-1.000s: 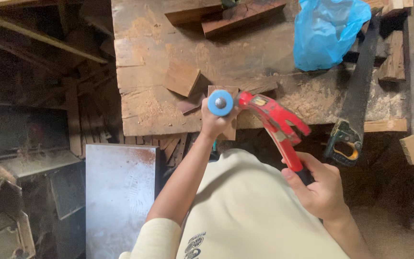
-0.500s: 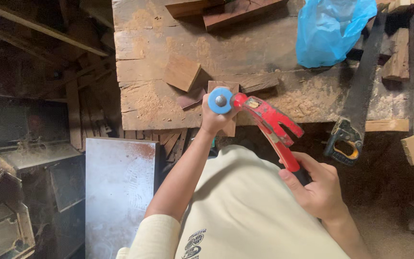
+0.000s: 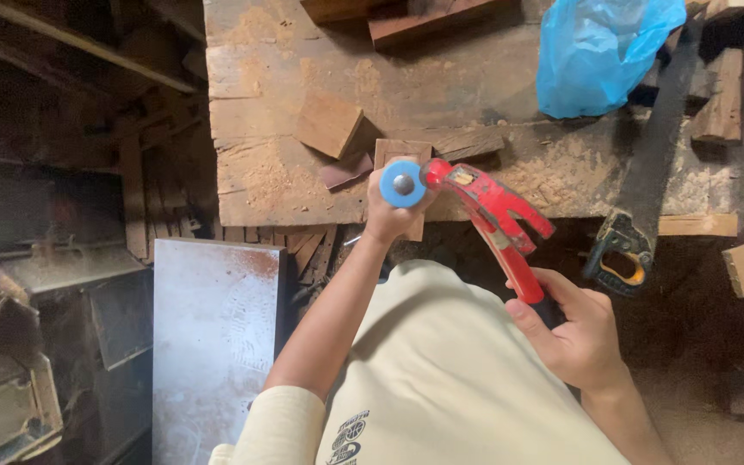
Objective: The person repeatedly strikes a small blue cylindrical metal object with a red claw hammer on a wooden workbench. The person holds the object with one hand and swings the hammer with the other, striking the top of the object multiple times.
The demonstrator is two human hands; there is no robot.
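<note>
My left hand (image 3: 393, 215) wraps one blue-handled chisel (image 3: 403, 183) at the sawdusty wooden bench (image 3: 251, 172) edge. My right hand (image 3: 574, 331) grips one red steel claw hammer (image 3: 497, 211), open floor below; one handsaw (image 3: 647, 172) lies right.

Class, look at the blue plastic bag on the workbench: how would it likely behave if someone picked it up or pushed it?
The blue plastic bag looks crumpled and thin, so it would probably be floppy and sag when lifted. It seems light for its size, unless something is inside, which cannot be seen. Pushed, it would likely slide or bunch up on the sawdusty workbench rather than roll.
</note>
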